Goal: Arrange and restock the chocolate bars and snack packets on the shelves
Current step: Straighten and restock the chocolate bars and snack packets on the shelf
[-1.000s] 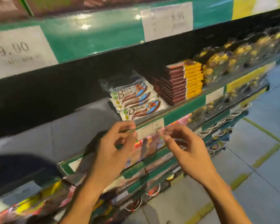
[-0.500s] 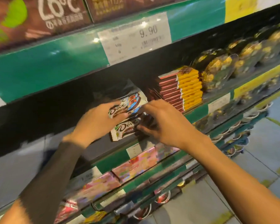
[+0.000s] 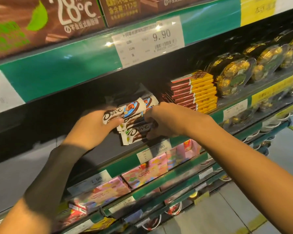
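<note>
Our left hand (image 3: pixel 93 127) grips top Dove bar (image 3: pixel 123 111); our right hand (image 3: pixel 169 120) pinches right ends of Dove stack (image 3: pixel 135 132). Red-yellow bars (image 3: pixel 194 92) just right.

White price tag (image 3: pixel 149 43), tiled floor (image 3: pixel 243 208)

Shop aisle here: tiered shelving with green edge strips (image 3: pixel 61 76), white price tags (image 3: pixel 149 43), grey tiled floor (image 3: pixel 243 215) down at 5 o'clock, yellow floor line (image 3: pixel 259 222), overhead light glaring off the strips.
</note>
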Tool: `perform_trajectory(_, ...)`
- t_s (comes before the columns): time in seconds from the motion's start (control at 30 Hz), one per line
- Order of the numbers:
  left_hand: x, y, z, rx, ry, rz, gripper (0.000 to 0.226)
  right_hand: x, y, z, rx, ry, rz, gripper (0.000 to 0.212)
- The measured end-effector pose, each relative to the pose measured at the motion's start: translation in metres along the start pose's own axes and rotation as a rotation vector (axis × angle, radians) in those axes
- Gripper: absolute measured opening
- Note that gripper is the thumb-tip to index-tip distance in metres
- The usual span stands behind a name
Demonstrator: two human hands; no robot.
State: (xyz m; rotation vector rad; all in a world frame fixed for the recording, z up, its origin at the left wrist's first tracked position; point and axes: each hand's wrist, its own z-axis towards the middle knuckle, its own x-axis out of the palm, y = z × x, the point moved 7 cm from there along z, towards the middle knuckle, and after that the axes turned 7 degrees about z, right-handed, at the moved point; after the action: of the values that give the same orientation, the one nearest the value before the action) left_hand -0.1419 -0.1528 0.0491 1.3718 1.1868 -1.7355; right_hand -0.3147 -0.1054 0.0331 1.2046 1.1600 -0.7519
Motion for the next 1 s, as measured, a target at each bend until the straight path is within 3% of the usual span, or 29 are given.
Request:
perform_trajectory(0.17,-0.011,0.024,-0.027,-0.123,-0.143,-0.047,0.039,0.002,0.0,0.009,-0.03,0.09,-0.078,0.036)
perform_trajectory(0.27,-0.013,0.032,-0.048,-0.098,-0.211,-0.062,0.041,0.001,0.001,0.01,-0.081,0.126,-0.092,0.037)
perform_trajectory(0.4,-0.02,0.035,-0.078,-0.097,-0.299,-0.064,0.041,-0.012,0.0,0.002,-0.148,0.012,-0.046,0.035)
perform_trajectory(0.53,-0.027,0.04,-0.107,-0.143,-0.347,-0.072,0.027,-0.023,0.01,-0.011,-0.18,-0.125,0.054,0.048)
perform_trajectory(0.63,-0.023,0.058,-0.135,-0.267,-0.387,-0.284,0.014,-0.019,0.019,-0.021,-0.178,-0.176,0.157,0.043)
perform_trajectory(0.73,-0.01,0.073,-0.161,-0.34,-0.414,-0.57,0.039,-0.014,0.034,-0.033,-0.178,-0.214,0.3,0.047)
perform_trajectory(0.87,0.003,0.087,-0.199,-0.384,-0.442,-0.826,0.049,-0.004,0.069,-0.048,-0.208,-0.282,0.37,0.058)
perform_trajectory(1.0,0.009,0.112,-0.252,-0.446,-0.476,-0.891,0.017,0.021,0.116,-0.059,-0.241,-0.281,0.406,0.062)
